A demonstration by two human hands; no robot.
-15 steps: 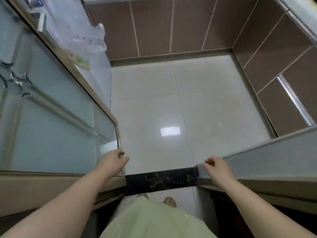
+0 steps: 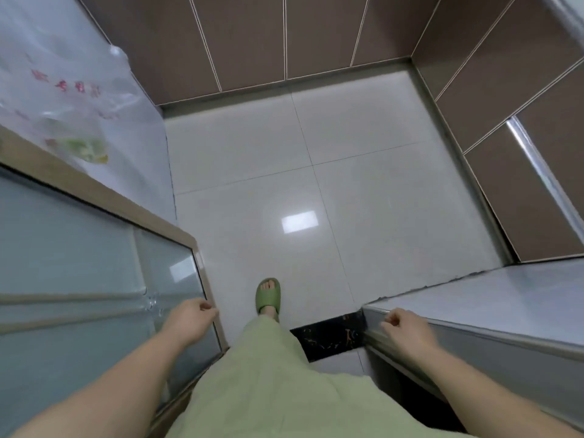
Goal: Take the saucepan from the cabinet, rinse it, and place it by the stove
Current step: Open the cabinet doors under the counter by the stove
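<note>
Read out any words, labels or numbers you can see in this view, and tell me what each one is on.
Red printed characters on the clear plastic bag at upper left: too blurred to read.
No other text, brand, number or sign shows: none on the brown cabinet doors, the floor tiles, the glass door or the green slipper.
</note>
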